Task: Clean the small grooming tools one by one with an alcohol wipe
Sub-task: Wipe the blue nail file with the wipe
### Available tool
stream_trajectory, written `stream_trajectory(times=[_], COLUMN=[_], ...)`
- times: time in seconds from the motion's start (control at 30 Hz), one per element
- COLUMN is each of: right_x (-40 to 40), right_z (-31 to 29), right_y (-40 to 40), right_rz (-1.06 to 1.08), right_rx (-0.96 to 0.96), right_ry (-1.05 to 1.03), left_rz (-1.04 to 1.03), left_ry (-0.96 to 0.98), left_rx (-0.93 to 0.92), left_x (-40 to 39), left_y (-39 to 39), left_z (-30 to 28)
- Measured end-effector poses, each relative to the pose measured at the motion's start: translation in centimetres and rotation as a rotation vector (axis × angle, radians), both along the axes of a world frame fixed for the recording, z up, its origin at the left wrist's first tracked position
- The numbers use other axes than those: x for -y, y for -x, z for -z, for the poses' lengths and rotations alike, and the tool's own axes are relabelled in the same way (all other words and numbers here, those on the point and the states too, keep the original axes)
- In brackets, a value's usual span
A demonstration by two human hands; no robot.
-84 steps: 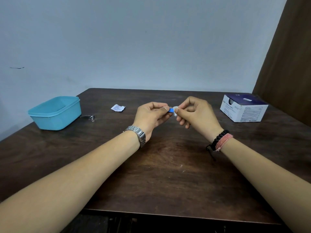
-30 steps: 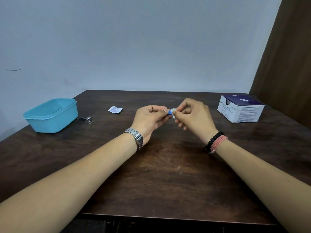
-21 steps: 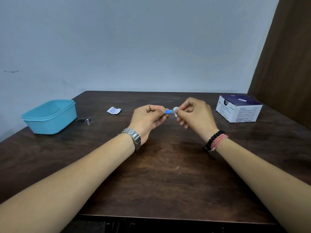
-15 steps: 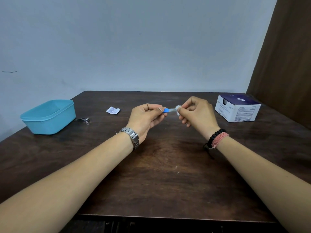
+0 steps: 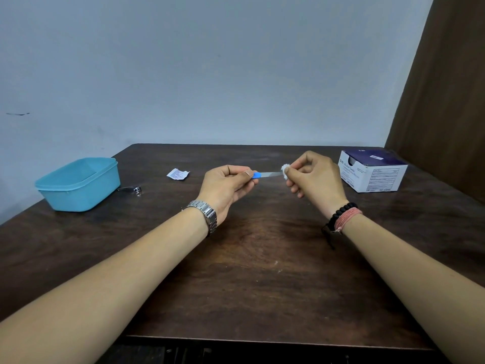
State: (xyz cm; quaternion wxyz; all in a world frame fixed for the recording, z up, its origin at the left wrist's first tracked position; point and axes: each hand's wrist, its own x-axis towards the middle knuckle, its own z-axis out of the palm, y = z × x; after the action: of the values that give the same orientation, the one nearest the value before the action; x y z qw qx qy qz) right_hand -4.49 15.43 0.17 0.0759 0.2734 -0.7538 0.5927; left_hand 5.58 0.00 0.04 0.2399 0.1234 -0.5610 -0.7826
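Observation:
My left hand (image 5: 227,185) pinches the blue handle of a small metal nail file (image 5: 265,175), held level above the middle of the dark wooden table (image 5: 262,271). The thin silver blade points right. My right hand (image 5: 316,177) pinches a crumpled white alcohol wipe (image 5: 284,169) around the blade's far tip. A metal nail clipper (image 5: 131,189) lies on the table beside the teal container.
A teal plastic container (image 5: 78,183) stands at the left edge. A torn white wipe wrapper (image 5: 178,174) lies behind my left hand. A purple and white box of alcohol swabs (image 5: 372,170) sits at the right, near a brown curtain (image 5: 446,101).
My right hand has slid the wipe to the right along the file, from the blue handle out to the tip, baring the silver blade. My left hand has stayed put.

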Motion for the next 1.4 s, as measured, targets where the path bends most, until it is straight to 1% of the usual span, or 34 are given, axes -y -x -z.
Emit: stream_trajectory(times=[0.13, 0.37, 0.5, 0.87, 1.07, 1.17, 1.27, 1.4], right_x=[0.8, 1.5, 1.6, 0.3, 0.1, -0.1, -0.3, 0.2], right_z=[0.5, 0.7, 0.6, 0.3, 0.3, 0.2, 0.0, -0.3], right_y=[-0.9, -2.0, -2.1, -0.2, 1.0, 1.3, 1.2, 0.5], right_rz=[-0.03, -0.142, -0.162, 0.001, 0.084, 0.13, 0.063, -0.168], right_rx=[-0.054, -0.115, -0.125, -0.05, -0.113, -0.128, -0.057, 0.2], right_ry=[-0.049, -0.115, -0.127, -0.051, -0.105, -0.089, -0.02, 0.122], left_rz=[0.014, 0.016, 0.019, 0.015, 0.01, 0.003, -0.009, -0.03], left_ry=[0.017, 0.036, 0.041, 0.012, 0.02, 0.014, 0.005, 0.022], left_rx=[0.002, -0.002, -0.001, -0.032, -0.043, -0.048, -0.052, -0.05], left_x=[-0.3, -0.4, -0.6, -0.1, 0.1, 0.2, 0.3, 0.5], left_y=[0.0, 0.3, 0.3, 0.2, 0.1, 0.1, 0.2, 0.3], left_z=[0.1, 0.4, 0.4, 0.0, -0.2, -0.2, -0.2, 0.0])
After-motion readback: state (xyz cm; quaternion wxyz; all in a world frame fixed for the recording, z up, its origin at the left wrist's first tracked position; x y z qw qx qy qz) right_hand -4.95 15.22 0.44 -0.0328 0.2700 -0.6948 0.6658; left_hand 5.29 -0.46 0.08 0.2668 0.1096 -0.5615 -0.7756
